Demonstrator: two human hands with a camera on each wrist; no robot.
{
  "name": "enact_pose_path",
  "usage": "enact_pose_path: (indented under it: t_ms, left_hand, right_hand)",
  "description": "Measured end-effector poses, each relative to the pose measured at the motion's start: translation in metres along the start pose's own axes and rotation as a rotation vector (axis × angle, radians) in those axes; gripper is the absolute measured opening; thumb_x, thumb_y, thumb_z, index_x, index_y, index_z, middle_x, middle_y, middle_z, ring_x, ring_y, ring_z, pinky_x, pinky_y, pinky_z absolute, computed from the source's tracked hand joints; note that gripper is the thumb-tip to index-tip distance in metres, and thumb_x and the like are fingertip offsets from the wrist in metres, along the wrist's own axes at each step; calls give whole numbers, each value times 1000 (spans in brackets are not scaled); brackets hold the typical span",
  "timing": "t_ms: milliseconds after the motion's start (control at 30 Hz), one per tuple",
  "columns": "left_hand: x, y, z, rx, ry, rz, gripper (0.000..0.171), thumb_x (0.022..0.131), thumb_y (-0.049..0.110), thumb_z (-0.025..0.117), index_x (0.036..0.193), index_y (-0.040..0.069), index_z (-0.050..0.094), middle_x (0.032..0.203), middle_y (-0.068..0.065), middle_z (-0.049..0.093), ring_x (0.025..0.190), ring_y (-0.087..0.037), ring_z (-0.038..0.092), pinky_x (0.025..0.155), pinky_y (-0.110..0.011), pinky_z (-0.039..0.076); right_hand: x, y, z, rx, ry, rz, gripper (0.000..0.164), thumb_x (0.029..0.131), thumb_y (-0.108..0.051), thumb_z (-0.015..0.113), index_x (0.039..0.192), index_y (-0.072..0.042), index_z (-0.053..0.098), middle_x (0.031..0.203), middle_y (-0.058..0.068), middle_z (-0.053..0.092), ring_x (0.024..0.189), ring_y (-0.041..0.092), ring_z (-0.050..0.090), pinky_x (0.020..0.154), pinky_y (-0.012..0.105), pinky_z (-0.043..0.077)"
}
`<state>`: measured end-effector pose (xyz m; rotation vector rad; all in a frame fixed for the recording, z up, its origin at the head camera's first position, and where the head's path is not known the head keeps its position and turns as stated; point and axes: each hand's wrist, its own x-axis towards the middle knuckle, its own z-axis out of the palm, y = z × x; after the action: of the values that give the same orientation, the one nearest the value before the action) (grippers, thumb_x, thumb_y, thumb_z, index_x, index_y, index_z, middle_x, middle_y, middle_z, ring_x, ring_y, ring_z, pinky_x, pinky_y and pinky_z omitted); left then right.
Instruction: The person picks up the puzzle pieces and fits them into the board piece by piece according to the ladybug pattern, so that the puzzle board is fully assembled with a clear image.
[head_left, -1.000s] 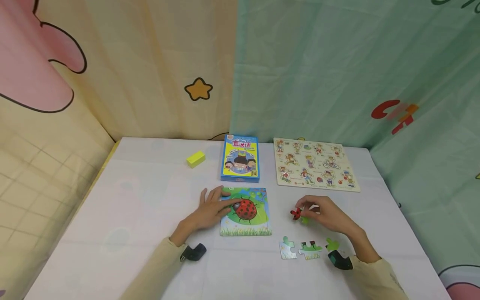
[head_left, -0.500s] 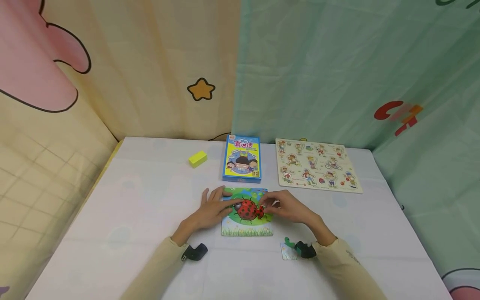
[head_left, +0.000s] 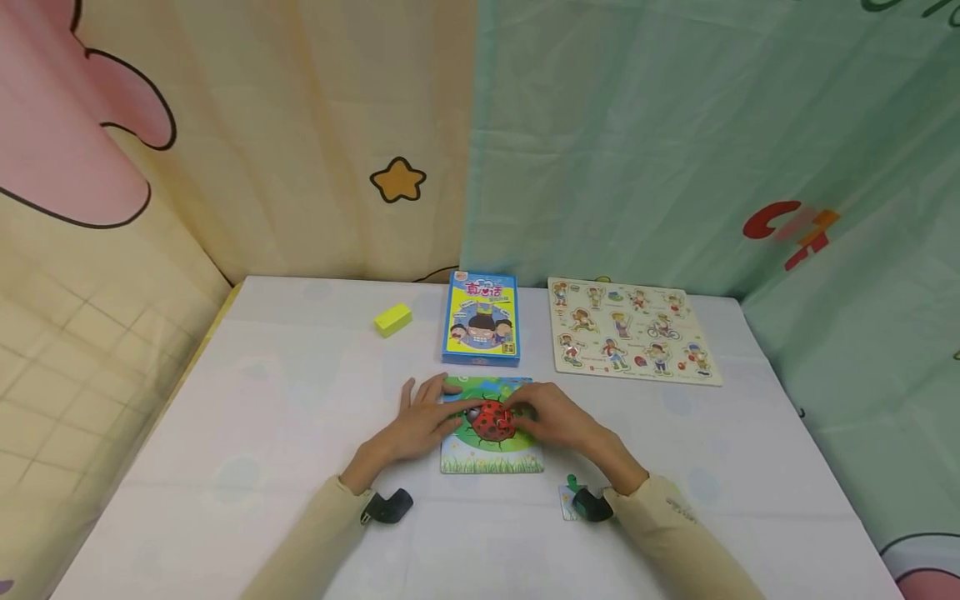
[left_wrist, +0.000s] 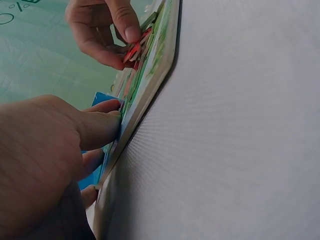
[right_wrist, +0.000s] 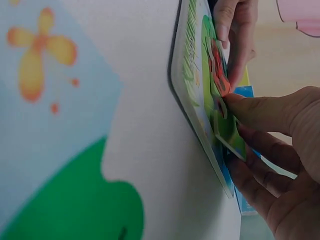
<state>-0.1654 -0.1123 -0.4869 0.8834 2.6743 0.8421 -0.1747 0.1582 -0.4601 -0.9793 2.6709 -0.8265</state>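
Observation:
A square ladybug jigsaw puzzle (head_left: 491, 463) lies flat on the white table, on its tray with raised edges. My left hand (head_left: 420, 427) rests on its left side, the index finger stretched over the ladybug's head. At the right half of the ladybug, my right hand (head_left: 561, 417) pinches a red and black jigsaw piece (left_wrist: 136, 51) just above the picture. A green piece (right_wrist: 231, 134) stands tilted under that hand's fingers in the right wrist view. One loose jigsaw piece (head_left: 567, 503) lies near the right wrist, partly hidden by the wrist camera.
Behind the puzzle stands a blue and yellow card box (head_left: 481, 321). To its left lies a small yellow block (head_left: 392, 320). A flat board with figures (head_left: 633, 331) lies at the back right. Printed curtains (head_left: 315, 150) hang behind the table.
My right hand has moved left from the table to the puzzle, carrying the red jigsaw piece and a green one, and has brought the red one over the ladybug. The left hand stays put.

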Motion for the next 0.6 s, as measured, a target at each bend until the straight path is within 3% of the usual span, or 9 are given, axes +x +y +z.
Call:
enact_pose_path:
  t_ms: [600]
  left_hand:
    - [0,1,-2,2,-9,-4,40,105,24,52,144,27,55,148,-12,39,150,-40,17,115,-72,0]
  right_hand:
    - [3,-14,9,-40,140,165,15,82,-12,82,95,-7,77,93,3,72,86,14,63,76,30,53]
